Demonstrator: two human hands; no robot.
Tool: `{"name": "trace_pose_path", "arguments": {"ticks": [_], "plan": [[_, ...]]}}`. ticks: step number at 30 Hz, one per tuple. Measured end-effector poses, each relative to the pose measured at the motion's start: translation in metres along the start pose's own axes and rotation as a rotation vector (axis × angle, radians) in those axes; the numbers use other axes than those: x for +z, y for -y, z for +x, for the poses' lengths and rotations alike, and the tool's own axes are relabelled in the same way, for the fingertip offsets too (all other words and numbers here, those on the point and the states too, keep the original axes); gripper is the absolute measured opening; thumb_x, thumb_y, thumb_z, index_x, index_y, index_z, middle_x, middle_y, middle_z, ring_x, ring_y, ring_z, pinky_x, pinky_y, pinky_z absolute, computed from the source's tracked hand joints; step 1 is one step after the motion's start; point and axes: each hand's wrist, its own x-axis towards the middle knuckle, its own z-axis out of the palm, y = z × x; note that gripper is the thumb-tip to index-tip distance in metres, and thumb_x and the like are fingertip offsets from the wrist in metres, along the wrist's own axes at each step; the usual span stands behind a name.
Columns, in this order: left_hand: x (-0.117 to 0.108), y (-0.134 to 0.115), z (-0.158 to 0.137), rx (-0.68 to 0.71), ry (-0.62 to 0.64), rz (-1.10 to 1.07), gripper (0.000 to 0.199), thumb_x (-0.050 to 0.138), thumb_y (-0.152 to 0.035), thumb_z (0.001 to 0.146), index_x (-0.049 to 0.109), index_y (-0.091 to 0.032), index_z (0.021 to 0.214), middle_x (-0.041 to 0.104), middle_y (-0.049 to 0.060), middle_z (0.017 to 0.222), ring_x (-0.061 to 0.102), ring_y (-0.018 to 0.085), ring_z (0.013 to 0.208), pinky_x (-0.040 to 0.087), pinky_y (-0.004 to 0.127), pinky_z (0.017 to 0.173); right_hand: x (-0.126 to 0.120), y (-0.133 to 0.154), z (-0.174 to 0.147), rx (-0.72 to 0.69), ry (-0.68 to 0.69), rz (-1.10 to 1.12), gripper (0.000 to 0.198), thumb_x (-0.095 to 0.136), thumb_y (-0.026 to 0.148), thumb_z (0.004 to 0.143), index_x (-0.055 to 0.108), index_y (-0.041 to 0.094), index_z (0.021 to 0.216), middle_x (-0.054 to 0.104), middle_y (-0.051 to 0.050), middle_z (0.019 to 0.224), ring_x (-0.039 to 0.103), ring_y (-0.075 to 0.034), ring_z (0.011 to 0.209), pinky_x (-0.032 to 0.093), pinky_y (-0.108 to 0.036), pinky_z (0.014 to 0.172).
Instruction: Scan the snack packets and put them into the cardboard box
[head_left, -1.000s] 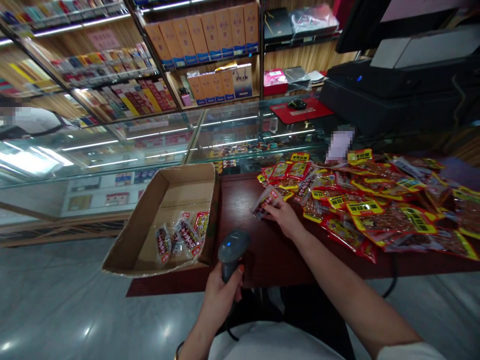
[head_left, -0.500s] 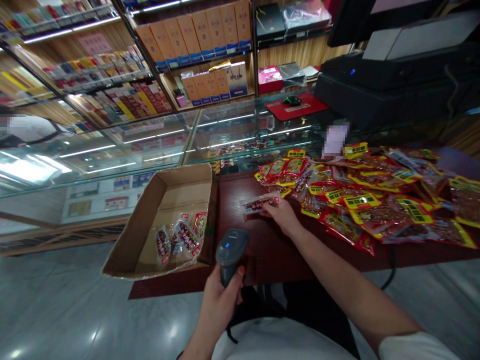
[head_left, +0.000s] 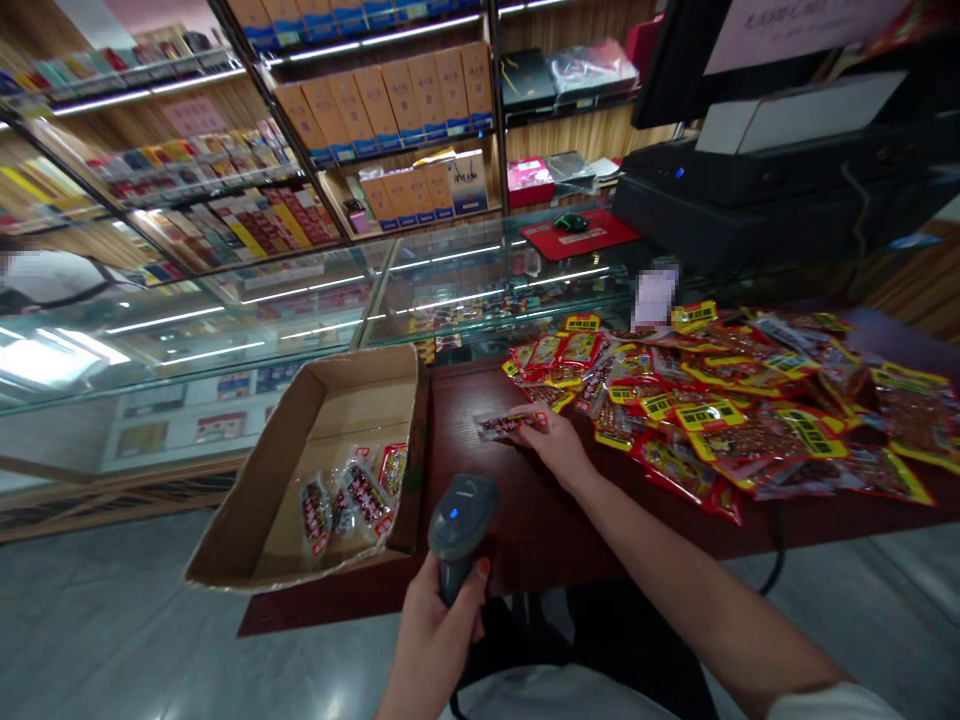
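My left hand is wrapped round the handle of a grey barcode scanner, whose blue light is lit. In my right hand is a small clear snack packet with dark contents, held by one end just above the dark red table. To the left, an open cardboard box holds several similar packets and a red and yellow one. On the right lies a heap of red and yellow snack bags, close beyond my right hand.
Behind the table runs a glass display counter. A mouse lies on a red mat, near a black monitor and dark machine. A person is at the far left. Stocked shelves line the back.
The packet in my right hand has tilted so its face shows less. My left hand keeps the scanner nearly in place. The whole view has shifted slightly.
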Motion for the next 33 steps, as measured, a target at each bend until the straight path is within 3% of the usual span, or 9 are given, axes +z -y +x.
{"name": "trace_pose_path", "arguments": {"ticks": [5,8,11,14,18,33], "plan": [[0.0,-0.001,0.001,0.016,-0.069,-0.027,0.03,0.068,-0.048,0.08,0.06,-0.019,0.077,0.054,-0.006,0.047,0.05,0.012,0.039,0.039,0.022,0.044,-0.007,0.006,-0.003,-0.157,-0.002,-0.366,0.024,0.067,0.027,0.076,0.076,0.025,0.098,0.077,-0.002,0.095,0.07,-0.023,0.09,0.053,-0.042,0.091],[-0.003,0.0,0.002,0.009,-0.06,-0.011,0.032,0.07,-0.05,0.078,0.06,-0.02,0.075,0.055,-0.005,0.044,0.052,0.014,0.04,0.04,0.023,0.044,-0.014,0.008,-0.004,-0.172,-0.029,-0.474,0.023,0.068,0.026,0.077,0.077,0.027,0.099,0.078,-0.002,0.098,0.07,-0.023,0.092,0.052,-0.043,0.092],[-0.004,0.001,0.003,0.008,-0.073,-0.011,0.035,0.071,-0.053,0.076,0.059,-0.021,0.07,0.055,-0.004,0.041,0.052,0.015,0.04,0.042,0.024,0.044,-0.016,0.004,-0.003,-0.089,-0.036,-0.403,0.024,0.071,0.029,0.075,0.076,0.024,0.098,0.077,-0.002,0.09,0.07,-0.021,0.082,0.056,-0.041,0.085],[-0.003,0.002,0.004,0.026,-0.124,-0.022,0.037,0.069,-0.055,0.078,0.057,-0.021,0.067,0.054,-0.005,0.041,0.051,0.013,0.039,0.041,0.023,0.044,-0.013,-0.001,0.0,0.033,-0.039,-0.181,0.031,0.074,0.034,0.071,0.074,0.021,0.099,0.074,-0.001,0.081,0.069,-0.019,0.071,0.06,-0.038,0.074],[-0.004,-0.001,0.005,0.011,-0.065,-0.047,0.036,0.072,-0.054,0.076,0.059,-0.02,0.071,0.056,-0.004,0.044,0.052,0.013,0.039,0.042,0.023,0.044,-0.006,0.0,0.001,0.079,-0.058,0.045,0.036,0.077,0.038,0.068,0.071,0.02,0.098,0.073,-0.001,0.081,0.07,-0.019,0.071,0.062,-0.038,0.072],[-0.005,-0.004,0.004,-0.036,-0.057,-0.151,0.039,0.073,-0.053,0.075,0.062,-0.017,0.085,0.06,-0.005,0.054,0.052,0.011,0.04,0.042,0.022,0.043,-0.003,-0.002,0.001,0.082,-0.047,0.047,0.034,0.077,0.035,0.064,0.07,0.02,0.094,0.073,-0.001,0.084,0.069,-0.019,0.075,0.061,-0.039,0.077]]}}
